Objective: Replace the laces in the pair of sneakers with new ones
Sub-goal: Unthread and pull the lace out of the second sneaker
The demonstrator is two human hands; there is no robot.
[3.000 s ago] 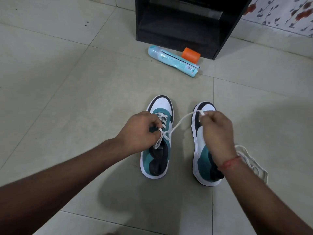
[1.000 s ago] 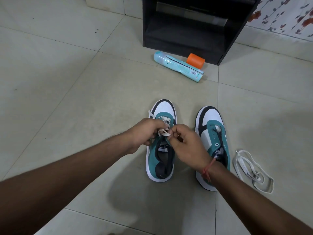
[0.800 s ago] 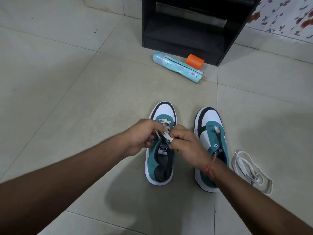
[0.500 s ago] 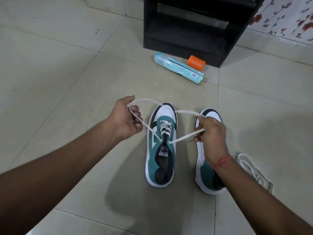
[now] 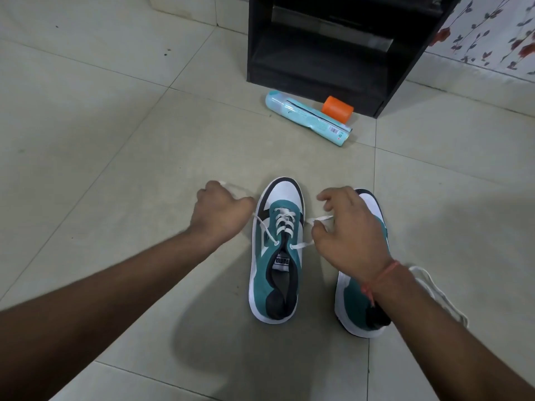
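I've got the left sneaker (image 5: 275, 256) on the floor tile (image 5: 115, 169) with its white lace (image 5: 285, 224) threaded up about four rows, my left hand (image 5: 220, 212) fisted round one end and my right hand (image 5: 344, 230) pinching the other, fingers otherwise loose. By my read we're under halfway: top eyelets and bow remain, and the right sneaker (image 5: 362, 302) looks unlaced, spare lace (image 5: 434, 290) beside it. Nothing visible inside the black cabinet (image 5: 318, 53); bottle (image 5: 307, 117) and orange cap (image 5: 337, 109) lie in front.
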